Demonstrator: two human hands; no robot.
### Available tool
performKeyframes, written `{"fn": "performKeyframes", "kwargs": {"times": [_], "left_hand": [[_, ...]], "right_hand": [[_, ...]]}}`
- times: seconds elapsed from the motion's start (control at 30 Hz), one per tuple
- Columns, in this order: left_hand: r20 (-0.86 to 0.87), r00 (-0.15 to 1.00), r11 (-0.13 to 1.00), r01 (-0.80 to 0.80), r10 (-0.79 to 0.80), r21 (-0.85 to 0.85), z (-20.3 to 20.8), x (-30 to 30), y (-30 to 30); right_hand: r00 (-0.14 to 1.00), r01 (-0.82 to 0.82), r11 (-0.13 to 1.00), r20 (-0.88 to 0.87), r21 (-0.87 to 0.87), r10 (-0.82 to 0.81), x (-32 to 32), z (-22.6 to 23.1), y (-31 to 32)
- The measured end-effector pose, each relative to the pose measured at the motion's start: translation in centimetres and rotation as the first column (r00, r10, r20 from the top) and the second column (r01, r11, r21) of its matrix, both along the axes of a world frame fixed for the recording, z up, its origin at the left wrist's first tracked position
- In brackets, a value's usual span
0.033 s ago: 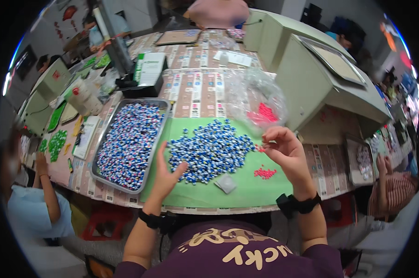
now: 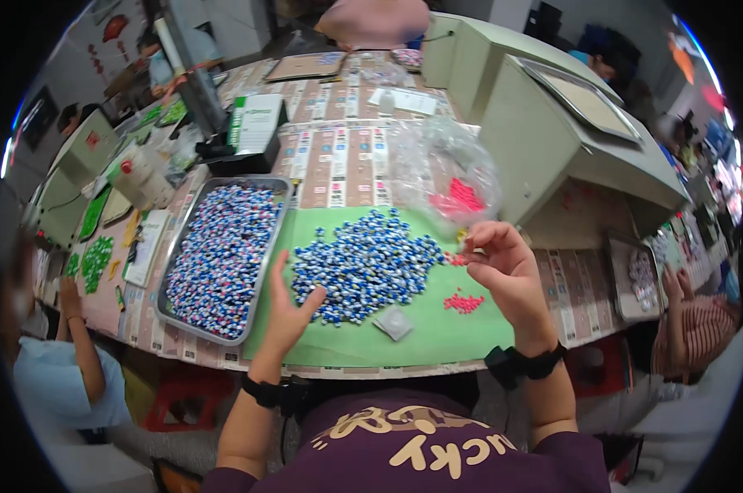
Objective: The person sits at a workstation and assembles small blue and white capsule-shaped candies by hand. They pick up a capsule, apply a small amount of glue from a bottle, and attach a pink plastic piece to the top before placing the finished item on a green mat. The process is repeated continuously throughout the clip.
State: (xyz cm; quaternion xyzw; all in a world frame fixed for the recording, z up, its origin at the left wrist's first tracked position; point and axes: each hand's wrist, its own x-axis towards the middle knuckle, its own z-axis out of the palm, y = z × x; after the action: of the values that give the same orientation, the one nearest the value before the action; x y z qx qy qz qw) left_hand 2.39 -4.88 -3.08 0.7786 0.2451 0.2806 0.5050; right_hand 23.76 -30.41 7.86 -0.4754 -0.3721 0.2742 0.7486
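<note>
A broad pile of small blue-and-white pieces, like beads or tiny caps (image 2: pixel 363 267), lies on a green mat (image 2: pixel 347 349). My left hand (image 2: pixel 287 316) is at the pile's left edge, thumb and fingers spread, holding nothing. Over the pile's right side, my right hand (image 2: pixel 507 267) has its fingers pinched together; a tiny yellowish spot shows at the tips, too small to name. Below that hand is a small heap of pink pieces (image 2: pixel 465 304), with a few more by the fingertips. A small square grey-white packet (image 2: pixel 394 324) rests at the pile's lower edge.
Left of the mat stands a clear tray (image 2: pixel 167 308) filled with similar pieces. Behind the mat lies a clear plastic bag (image 2: pixel 425 152) with pink pieces in it. A pale green metal housing (image 2: pixel 535 140) rises at right. Co-workers sit on both sides.
The whole view has shifted slightly leftward. A yellowish spot now shows at my right fingertips. My left hand keeps its place beside the pile.
</note>
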Motion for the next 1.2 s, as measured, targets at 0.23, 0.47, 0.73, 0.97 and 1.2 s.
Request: {"fn": "performKeyframes", "kwargs": {"times": [0.23, 0.47, 0.73, 0.97, 1.2], "left_hand": [[-0.071, 0.997, 0.97, 0.014, 0.003, 0.241, -3.4, -0.8, -0.4], [-0.086, 0.995, 0.973, 0.071, -0.053, 0.221, -3.3, -0.5, -0.2], [-0.121, 0.991, 0.967, 0.082, -0.054, 0.24, -3.6, -0.3, -0.1], [-0.149, 0.987, 0.965, 0.095, -0.059, 0.246, -3.5, -0.2, -0.1], [-0.171, 0.984, 0.966, 0.097, -0.057, 0.241, -3.6, -0.5, 0.2]], "right_hand": [[0.944, -0.185, 0.925, -0.201, 0.333, 0.261, -2.8, 1.9, -2.7], [0.866, -0.297, 0.838, -0.242, 0.457, 0.438, -3.9, 2.8, -3.7], [0.802, -0.341, 0.777, -0.266, 0.529, 0.534, -3.3, 3.1, -4.4], [0.783, -0.314, 0.786, -0.322, 0.532, 0.531, -2.4, 2.5, -4.4], [0.858, -0.258, 0.841, -0.287, 0.476, 0.426, -2.2, 2.2, -3.8]]}}
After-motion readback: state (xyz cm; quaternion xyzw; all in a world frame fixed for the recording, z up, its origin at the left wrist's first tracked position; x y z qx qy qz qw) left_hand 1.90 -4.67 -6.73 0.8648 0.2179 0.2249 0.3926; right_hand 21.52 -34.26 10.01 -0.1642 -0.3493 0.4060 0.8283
